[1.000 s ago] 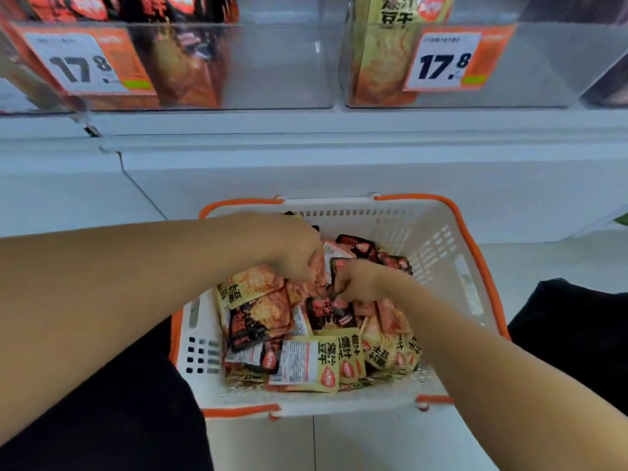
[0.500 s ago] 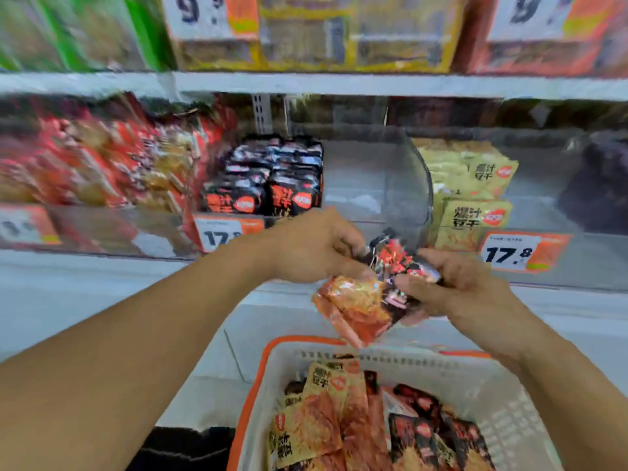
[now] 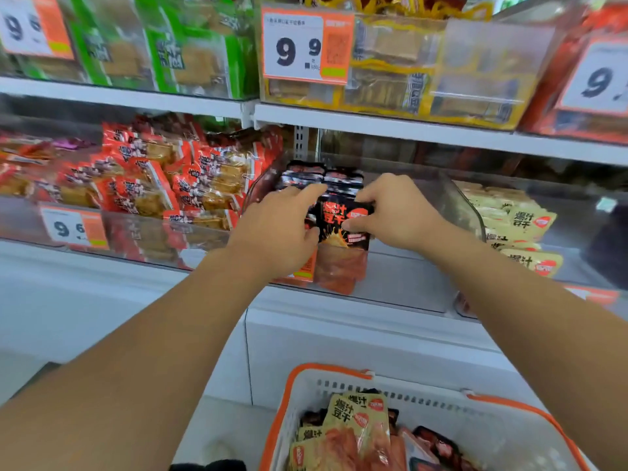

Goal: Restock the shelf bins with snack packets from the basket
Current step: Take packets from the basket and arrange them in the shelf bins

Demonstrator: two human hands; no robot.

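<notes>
While both arms are reaching over the basket, the hands are meeting at the middle clear bin on the shelf. That bin is holding a row of black packets at its left end. The left hand is curling round the left edge of a black packet, forefinger stretching over the row behind; the right hand is pinching its right edge, thumb on the front. The packet is standing upright at the bin's front wall, black on top with bold orange characters and a red badge. To the right a bin is showing yellow packets; to the left, red ones. The basket below is carrying yellow, orange and black packets. A price tag above is reading 9.9.
</notes>
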